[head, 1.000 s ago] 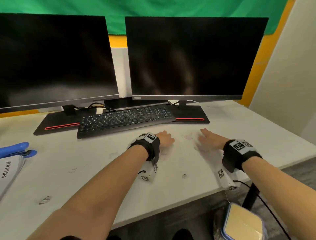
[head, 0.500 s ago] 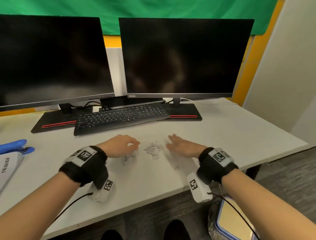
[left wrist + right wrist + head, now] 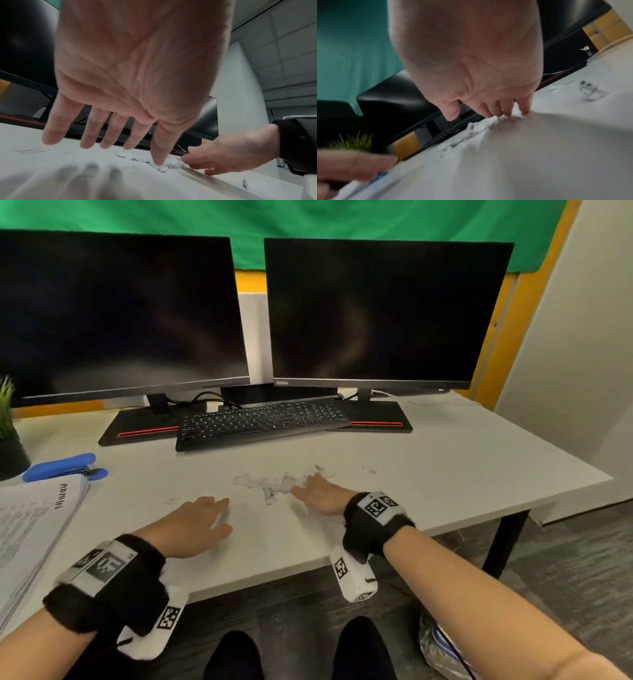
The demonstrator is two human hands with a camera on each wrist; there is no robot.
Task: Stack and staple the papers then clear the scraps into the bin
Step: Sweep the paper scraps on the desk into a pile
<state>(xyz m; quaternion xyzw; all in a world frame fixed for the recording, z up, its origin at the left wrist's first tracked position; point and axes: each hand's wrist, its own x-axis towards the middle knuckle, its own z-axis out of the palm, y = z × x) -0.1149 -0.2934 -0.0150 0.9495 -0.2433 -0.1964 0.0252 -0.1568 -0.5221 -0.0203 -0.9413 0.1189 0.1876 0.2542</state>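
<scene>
The scraps [image 3: 274, 486] are small torn paper bits lying in a loose scatter on the white table [image 3: 462, 474], near the middle, just on the near side of the keyboard [image 3: 260, 421]. They are judged very light, limp and flat against the surface, so a pinch on single bits will be slow; raking them into one heap and scooping from both sides suits them better.

The left hand [image 3: 195, 523] lies flat and spread on the table, left of the scatter, holding nothing. The right hand [image 3: 323, 494] has its fingers [image 3: 526, 106] extended down onto the right end of the scraps, touching them, with no grip closed round anything.

The papers [image 3: 30, 529] sit stacked at the left edge, beside a blue stapler [image 3: 58, 469].

The bin [image 3: 442, 648] appears to stand on the floor under the near right corner; its contents cannot be made out.
</scene>
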